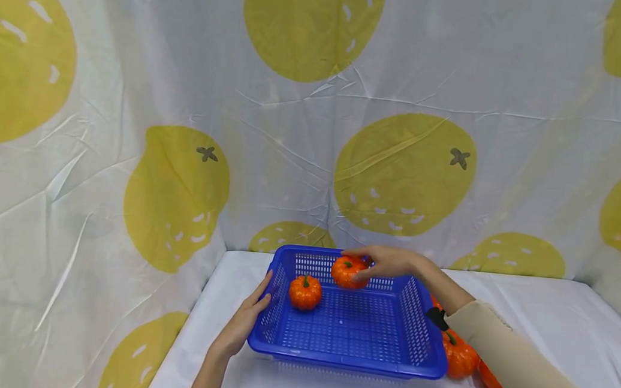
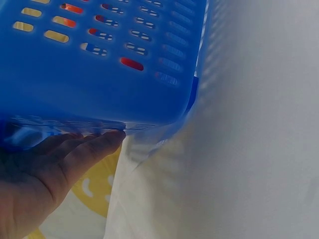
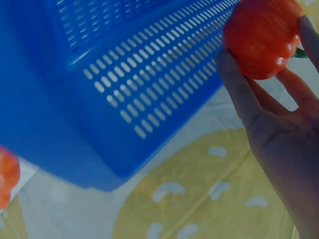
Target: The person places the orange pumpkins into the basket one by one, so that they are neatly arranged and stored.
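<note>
A small orange pumpkin (image 1: 346,272) with a green stem is held between the thumb and fingers of my right hand (image 1: 388,264), over the back of a blue plastic basket (image 1: 352,365). The right wrist view shows the fingers spread around this glossy pumpkin (image 3: 261,37). Another small pumpkin (image 1: 305,293) sits inside the basket at its left, stem up. My left hand (image 1: 241,323) rests along the basket's left side, fingers fairly straight. In the left wrist view the left hand's fingertips (image 2: 117,137) touch the basket at its rim.
To the right of the basket, several orange pumpkins (image 1: 459,356) lie on the white-covered table (image 1: 560,338), partly hidden by the right forearm and sleeve (image 1: 515,358). A white curtain (image 1: 286,156) with yellow lemon prints hangs behind and at the sides.
</note>
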Action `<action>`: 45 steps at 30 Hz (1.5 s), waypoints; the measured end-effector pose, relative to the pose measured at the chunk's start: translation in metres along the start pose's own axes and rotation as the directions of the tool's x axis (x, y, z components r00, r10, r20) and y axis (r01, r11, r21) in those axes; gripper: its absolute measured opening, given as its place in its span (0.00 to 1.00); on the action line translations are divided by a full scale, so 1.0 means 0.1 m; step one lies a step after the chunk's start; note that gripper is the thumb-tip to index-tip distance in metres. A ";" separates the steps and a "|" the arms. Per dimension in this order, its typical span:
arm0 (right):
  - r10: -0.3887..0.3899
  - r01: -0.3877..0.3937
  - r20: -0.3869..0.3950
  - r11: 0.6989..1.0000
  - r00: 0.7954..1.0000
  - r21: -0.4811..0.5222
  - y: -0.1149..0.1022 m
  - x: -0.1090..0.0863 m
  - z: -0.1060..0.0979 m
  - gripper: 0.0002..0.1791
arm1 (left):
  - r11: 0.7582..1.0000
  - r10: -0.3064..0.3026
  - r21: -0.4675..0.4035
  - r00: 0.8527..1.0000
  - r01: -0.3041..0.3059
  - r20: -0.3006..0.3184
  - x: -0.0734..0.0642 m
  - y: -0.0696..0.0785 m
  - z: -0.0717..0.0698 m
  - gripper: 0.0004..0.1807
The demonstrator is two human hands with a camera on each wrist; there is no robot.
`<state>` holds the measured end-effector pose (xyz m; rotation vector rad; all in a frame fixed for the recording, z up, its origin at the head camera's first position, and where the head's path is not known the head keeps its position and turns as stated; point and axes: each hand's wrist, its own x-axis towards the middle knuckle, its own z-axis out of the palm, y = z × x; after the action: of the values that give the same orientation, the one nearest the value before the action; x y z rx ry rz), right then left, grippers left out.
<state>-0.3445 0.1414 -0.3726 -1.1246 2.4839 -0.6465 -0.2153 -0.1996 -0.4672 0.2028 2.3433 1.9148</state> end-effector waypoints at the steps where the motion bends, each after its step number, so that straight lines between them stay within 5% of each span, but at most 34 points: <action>1: -0.002 0.003 0.015 1.000 1.000 -0.018 -0.01 0.03 0.02 0.37 | 1.000 0.001 0.001 1.000 -0.001 0.000 0.00 0.00 0.00 0.31; 11: 0.091 -0.088 0.133 0.996 0.987 -0.026 -0.01 0.26 0.29 0.36 | 1.000 0.000 0.014 1.000 0.000 0.000 0.02 0.00 0.00 0.31; 27: 0.112 -0.115 0.110 0.993 0.988 0.025 0.04 0.35 0.57 0.36 | 1.000 0.005 0.023 1.000 -0.005 0.003 0.02 -0.01 0.00 0.31; 36: 0.125 -0.126 0.122 0.992 0.985 -0.001 -0.02 0.31 0.46 0.39 | 1.000 -0.002 0.020 1.000 0.002 0.003 0.00 0.00 -0.01 0.31; 45: 0.138 -0.139 0.016 0.990 0.990 0.017 -0.02 -0.04 0.17 0.41 | 1.000 0.001 0.018 1.000 -0.001 0.009 0.01 0.00 -0.01 0.31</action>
<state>-0.3334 0.1387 -0.3852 -0.9369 2.5115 -0.6164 -0.2165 -0.2002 -0.4671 0.2132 2.3563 1.8897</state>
